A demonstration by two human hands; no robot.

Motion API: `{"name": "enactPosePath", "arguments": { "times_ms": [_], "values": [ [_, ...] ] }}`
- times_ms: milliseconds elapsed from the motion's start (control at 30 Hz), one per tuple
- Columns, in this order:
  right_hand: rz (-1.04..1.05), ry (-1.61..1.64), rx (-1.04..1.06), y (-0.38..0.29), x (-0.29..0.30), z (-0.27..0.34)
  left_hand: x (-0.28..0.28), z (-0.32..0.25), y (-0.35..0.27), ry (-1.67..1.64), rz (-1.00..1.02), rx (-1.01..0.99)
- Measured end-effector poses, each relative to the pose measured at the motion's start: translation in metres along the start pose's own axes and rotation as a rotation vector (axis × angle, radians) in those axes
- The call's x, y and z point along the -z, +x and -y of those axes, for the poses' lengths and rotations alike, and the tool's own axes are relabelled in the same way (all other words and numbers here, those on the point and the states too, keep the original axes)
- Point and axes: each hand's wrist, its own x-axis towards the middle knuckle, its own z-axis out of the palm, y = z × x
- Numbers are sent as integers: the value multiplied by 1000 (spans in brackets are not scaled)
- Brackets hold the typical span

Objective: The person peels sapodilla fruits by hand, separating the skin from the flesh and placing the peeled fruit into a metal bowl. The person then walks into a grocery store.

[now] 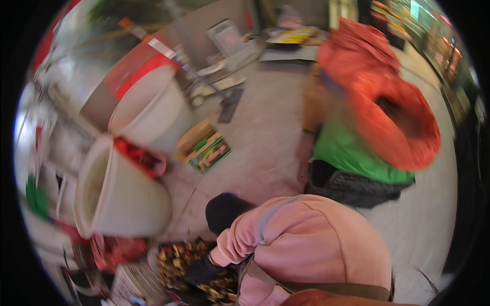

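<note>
A pink sleeve reaches down from the right to my right hand, which wears a dark glove. The hand lies on a heap of small brown and yellowish pieces, possibly shellfish; whether its fingers hold any cannot be made out. More of these pieces show below the glove. Beside the sleeve is a rounded black shape, perhaps my knee. My left hand is out of view. A pale grey slatted crate or basket stands left of the heap.
Two large white tubs stand at left, with red plastic below. A cardboard box and a long-handled tool lie beyond. At right, an orange bag and green bag rise from a black crate.
</note>
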Motion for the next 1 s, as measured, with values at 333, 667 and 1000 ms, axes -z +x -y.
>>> {"name": "enactPosePath", "arguments": {
  "times_ms": [333, 667, 1000],
  "values": [
    [99, -367, -237, -18, 19, 41, -42, 29, 23, 605, -109, 1],
    [384, -541, -267, -13, 4, 16, 17, 53, -71, 1582, -284, -468],
    [97, -282, -191, -7, 13, 0, -11, 39, -81, -363, -577, -220]
  ]
}}
